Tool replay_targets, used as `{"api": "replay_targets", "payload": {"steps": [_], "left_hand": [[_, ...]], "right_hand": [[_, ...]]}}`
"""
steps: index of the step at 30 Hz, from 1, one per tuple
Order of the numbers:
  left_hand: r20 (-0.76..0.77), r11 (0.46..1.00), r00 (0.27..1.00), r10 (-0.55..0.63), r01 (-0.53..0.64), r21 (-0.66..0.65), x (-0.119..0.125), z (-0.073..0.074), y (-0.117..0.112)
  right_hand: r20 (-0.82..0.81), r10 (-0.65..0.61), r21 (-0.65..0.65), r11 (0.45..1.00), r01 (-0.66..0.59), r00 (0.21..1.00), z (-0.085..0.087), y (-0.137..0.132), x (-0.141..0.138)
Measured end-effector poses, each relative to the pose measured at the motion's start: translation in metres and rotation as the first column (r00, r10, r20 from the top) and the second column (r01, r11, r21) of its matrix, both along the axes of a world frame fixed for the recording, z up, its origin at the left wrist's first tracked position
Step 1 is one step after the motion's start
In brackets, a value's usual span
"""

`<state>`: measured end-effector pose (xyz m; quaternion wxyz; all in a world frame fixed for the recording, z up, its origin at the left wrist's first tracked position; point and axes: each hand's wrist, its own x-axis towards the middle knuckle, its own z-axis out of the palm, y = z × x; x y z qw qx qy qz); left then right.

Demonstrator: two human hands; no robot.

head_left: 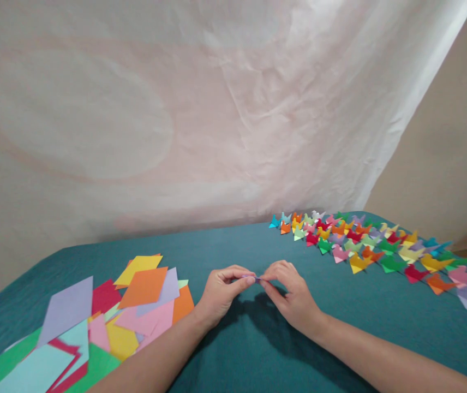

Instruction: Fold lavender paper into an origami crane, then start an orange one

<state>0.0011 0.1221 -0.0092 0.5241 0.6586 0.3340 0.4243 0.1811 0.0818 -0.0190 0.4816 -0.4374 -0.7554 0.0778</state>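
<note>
A small piece of folded purple paper (257, 279) is pinched between my two hands above the middle of the table, mostly hidden by the fingers. My left hand (227, 289) grips its left end between thumb and forefinger. On its right end, the fingertips and thumb of my right hand (288, 295) are closed. The paper's exact folded shape is too small to make out. Both hands cast shadows on the dark green tablecloth (233, 355) below.
To the left lies a loose pile of coloured paper sheets, with a lilac sheet (67, 308) and an orange sheet (143, 287) on top. Rows of folded paper birds, including a yellow bird (359, 263), stand at the right. A pale sheet (201, 120) hangs behind the table.
</note>
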Motion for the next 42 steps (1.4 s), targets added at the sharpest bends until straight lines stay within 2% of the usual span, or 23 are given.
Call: {"api": "replay_targets", "payload": {"steps": [6,15,24,32,37,42], "left_hand": [[0.006,1.000,1.000,-0.003,0.004,-0.030,-0.0002,0.0005,-0.0002],[0.052,0.997,0.996,-0.071,0.072,-0.015,-0.0013,0.0050,-0.0018],[-0.020,0.997,0.997,-0.068,0.067,-0.036,-0.0027,0.0066,-0.0002],[-0.141,0.996,0.988,-0.068,0.074,0.044,0.0012,-0.0006,-0.0005],[-0.077,0.994,0.994,-0.073,0.079,0.072,0.0028,-0.0021,-0.0016],[-0.078,0.989,0.990,-0.117,0.124,0.086,0.0003,-0.0015,-0.0010]], "right_hand": [[0.001,0.010,0.011,1.000,-0.010,1.000,0.0007,-0.0001,0.0002],[-0.018,0.013,0.014,1.000,-0.013,1.000,0.0040,-0.0030,-0.0008],[-0.036,0.011,-0.066,0.998,-0.013,0.999,0.0043,-0.0016,-0.0018],[-0.125,0.006,-0.187,0.982,-0.029,0.992,0.0048,-0.0036,-0.0008],[-0.127,0.044,-0.190,0.979,-0.068,0.991,0.0061,-0.0068,-0.0036],[-0.140,0.071,-0.212,0.972,-0.100,0.988,0.0071,-0.0071,-0.0041]]}}
